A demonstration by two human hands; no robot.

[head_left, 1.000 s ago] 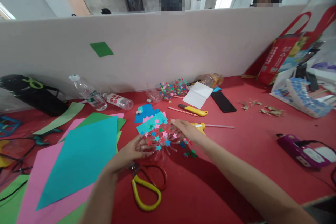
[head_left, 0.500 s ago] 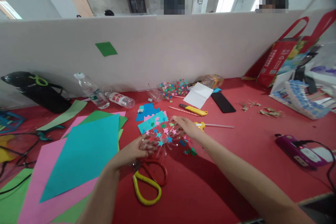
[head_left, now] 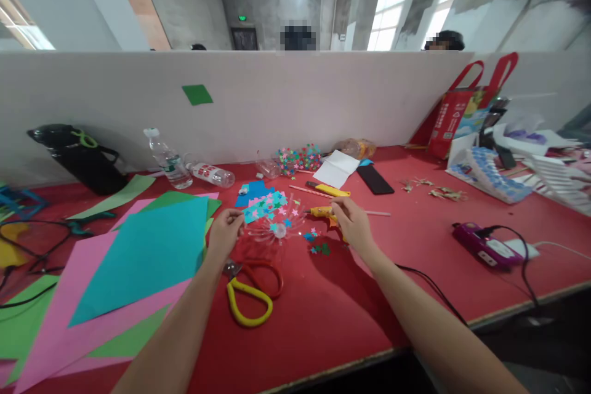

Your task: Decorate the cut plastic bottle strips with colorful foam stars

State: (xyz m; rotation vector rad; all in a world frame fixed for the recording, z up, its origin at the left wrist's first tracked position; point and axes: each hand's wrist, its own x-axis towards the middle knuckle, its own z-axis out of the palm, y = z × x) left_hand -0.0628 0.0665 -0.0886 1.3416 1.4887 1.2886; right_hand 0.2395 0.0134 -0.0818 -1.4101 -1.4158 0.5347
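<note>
A clear plastic bottle cut into splayed strips [head_left: 281, 231], dotted with star stickers, rests on the red table between my hands. My left hand [head_left: 225, 234] is at its left side, fingers curled together; what they pinch, if anything, is too small to tell. A yellow hot glue gun [head_left: 321, 212] points left toward the plastic, with my right hand [head_left: 351, 225] closed around its rear part. Behind the plastic is a light-blue paper strip [head_left: 265, 206] with stars on it. Loose stars [head_left: 324, 249] lie to the right. Scissors [head_left: 250, 301] with one yellow and one red handle lie nearer me.
Coloured paper sheets [head_left: 143, 258] cover the left. Toward the back are plastic bottles [head_left: 212, 175], a yellow cutter [head_left: 333, 189], white paper [head_left: 336, 168] and a phone [head_left: 375, 179]. A purple power strip [head_left: 487, 246] sits right; a black cable [head_left: 434, 283] crosses the front edge.
My right hand has left the star-covered plastic and now grips the glue gun. My left hand has drawn back a little to the left. The view has shifted.
</note>
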